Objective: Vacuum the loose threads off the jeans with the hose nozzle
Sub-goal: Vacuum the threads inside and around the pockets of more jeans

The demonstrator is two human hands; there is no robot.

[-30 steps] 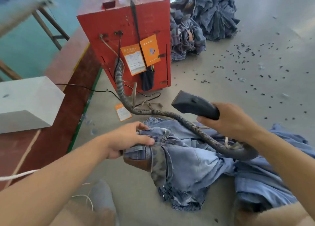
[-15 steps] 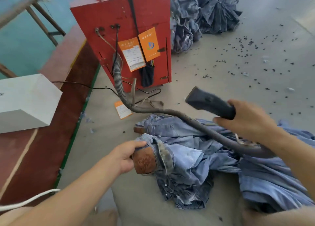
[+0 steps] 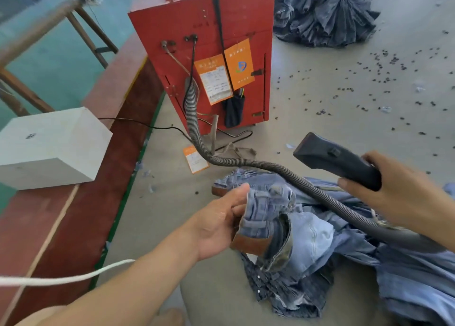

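Light blue jeans (image 3: 310, 242) lie crumpled on the grey floor in the lower middle of the head view. My left hand (image 3: 219, 224) grips their waistband beside the brown leather patch (image 3: 251, 244) and holds it lifted off the floor. My right hand (image 3: 398, 190) grips the black hose nozzle (image 3: 332, 159), held in the air above and to the right of the jeans, its flat mouth pointing up-left, apart from the denim. The grey ribbed hose (image 3: 246, 163) runs from the nozzle across the jeans to the red vacuum box (image 3: 204, 42).
A pile of dark denim (image 3: 325, 13) lies at the back right. Small dark scraps (image 3: 384, 84) dot the floor at right. A white box (image 3: 49, 146) sits on the red-brown raised strip at left. A white cord (image 3: 61, 279) crosses the lower left.
My left hand has turned the waistband over and lifted it, so the leather patch now faces me. My right hand has carried the nozzle rightward and upward, away from the jeans.
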